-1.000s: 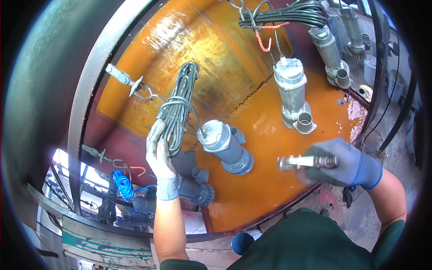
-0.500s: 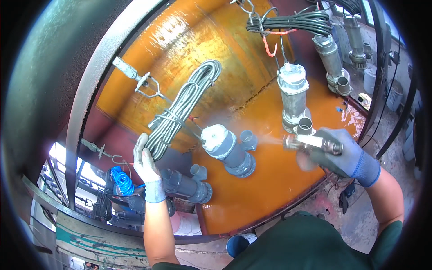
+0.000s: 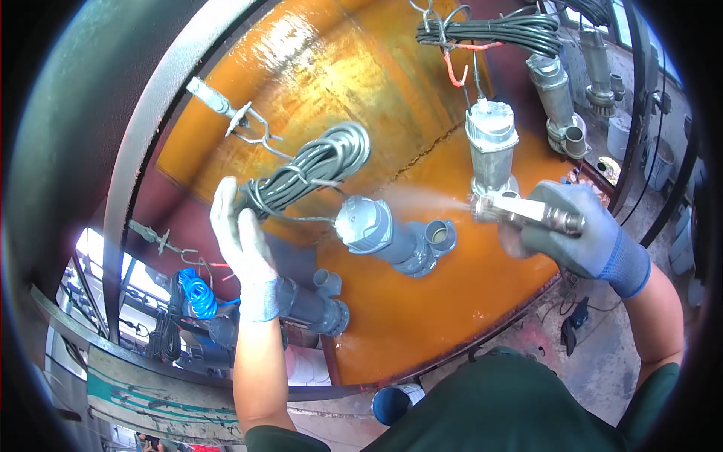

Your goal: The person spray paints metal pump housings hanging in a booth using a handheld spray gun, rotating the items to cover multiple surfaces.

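My right hand (image 3: pixel 576 230), in a grey-blue coated glove, is closed around a metal spray gun (image 3: pixel 527 212). From its nozzle a pale mist (image 3: pixel 429 197) spreads leftward to a hanging submersible pump (image 3: pixel 388 237), grey-coated with a paler top. Above that pump slants a coiled cable (image 3: pixel 312 169), joined to it by a thin lead. My gloved left hand (image 3: pixel 245 241) has the coil's lower end between its thumb and fingers. Just behind the nozzle hangs a second, silvery pump (image 3: pixel 493 147). A dark grey pump (image 3: pixel 305 301) is partly hidden by my left wrist.
Orange-stained booth panels (image 3: pixel 422 324) stand behind and under the pumps. A chain hook (image 3: pixel 256 124) hangs above the coil. More unpainted pumps (image 3: pixel 557 98) hang at the far right, with black cable (image 3: pixel 489 34) overhead. A blue hose (image 3: pixel 197 294) is at left; a bucket (image 3: pixel 395 404) stands below.
The pump in the mist has turned, its outlet swinging toward the right and front. Its cable coil has tilted flatter, and my left hand has risen. The spray gun has shifted slightly upward.
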`<state>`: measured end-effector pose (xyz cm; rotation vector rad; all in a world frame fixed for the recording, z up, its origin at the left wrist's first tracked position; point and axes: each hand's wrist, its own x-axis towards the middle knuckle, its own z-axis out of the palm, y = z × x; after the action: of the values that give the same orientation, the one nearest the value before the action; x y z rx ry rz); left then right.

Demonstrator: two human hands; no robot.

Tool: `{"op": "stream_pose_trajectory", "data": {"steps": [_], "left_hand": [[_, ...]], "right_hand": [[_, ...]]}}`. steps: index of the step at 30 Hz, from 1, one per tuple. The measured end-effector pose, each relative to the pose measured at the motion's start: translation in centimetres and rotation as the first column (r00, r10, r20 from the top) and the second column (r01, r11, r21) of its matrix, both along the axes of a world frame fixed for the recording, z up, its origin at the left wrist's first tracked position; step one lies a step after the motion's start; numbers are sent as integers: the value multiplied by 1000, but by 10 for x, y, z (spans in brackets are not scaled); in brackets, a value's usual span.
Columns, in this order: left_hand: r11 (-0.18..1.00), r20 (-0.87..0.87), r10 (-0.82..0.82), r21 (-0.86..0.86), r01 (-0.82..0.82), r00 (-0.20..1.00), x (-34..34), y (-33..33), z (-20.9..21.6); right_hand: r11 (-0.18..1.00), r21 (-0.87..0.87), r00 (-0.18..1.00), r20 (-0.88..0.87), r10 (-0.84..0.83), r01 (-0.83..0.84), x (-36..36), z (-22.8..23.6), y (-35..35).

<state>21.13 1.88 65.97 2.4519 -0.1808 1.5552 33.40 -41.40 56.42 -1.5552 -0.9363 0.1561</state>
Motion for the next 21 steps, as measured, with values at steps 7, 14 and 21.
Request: {"op": "stream_pose_trajectory", "data": {"steps": [7, 14, 21], "left_hand": [[998, -155, -64, -17, 62, 986, 7, -35, -5], [992, -137, -52, -124, 35, 989, -6, -11, -33], [977, -31, 1, -212, -7, 1000, -21, 45, -42]], "right_hand": [[986, -152, 997, 14, 71, -68, 0, 1, 6], [980, -150, 992, -3, 128, -127, 4, -13, 19], [995, -40, 995, -29, 93, -95, 24, 17, 38]]}}
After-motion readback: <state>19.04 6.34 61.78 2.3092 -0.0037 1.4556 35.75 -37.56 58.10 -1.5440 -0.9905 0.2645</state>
